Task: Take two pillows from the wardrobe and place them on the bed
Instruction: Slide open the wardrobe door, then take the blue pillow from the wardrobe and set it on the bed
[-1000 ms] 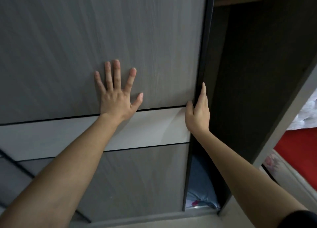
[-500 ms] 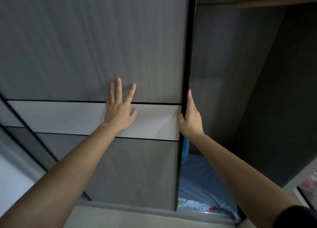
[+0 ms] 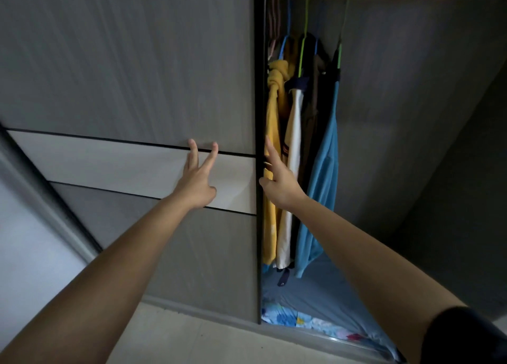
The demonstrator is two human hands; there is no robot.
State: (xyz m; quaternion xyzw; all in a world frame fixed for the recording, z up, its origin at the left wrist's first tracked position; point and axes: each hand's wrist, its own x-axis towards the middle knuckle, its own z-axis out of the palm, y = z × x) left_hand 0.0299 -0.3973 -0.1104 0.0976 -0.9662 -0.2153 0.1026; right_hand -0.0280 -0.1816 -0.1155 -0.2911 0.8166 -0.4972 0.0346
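Observation:
The grey sliding wardrobe door [image 3: 131, 70] with a pale band stands slid to the left, and the wardrobe's right side is open. My left hand [image 3: 196, 180] rests flat on the pale band, fingers apart. My right hand [image 3: 277, 180] is at the door's dark right edge, fingers spread, holding nothing. On the wardrobe floor lies blue bedding [image 3: 323, 292], and a floral blue pillow or cover [image 3: 301, 322] shows at its front; I cannot tell the pillows apart.
Clothes hang on coloured hangers from a rail inside: a yellow garment [image 3: 274, 108], a cream one [image 3: 293, 133], a blue one [image 3: 326, 155]. A pale wall [image 3: 24, 248] lies at the left, and light floor tiles [image 3: 205, 341] run below the door track.
The door has slid further left, uncovering the hanging clothes and more blue bedding. Both hands moved left with it, and my right hand has loosened from the door edge.

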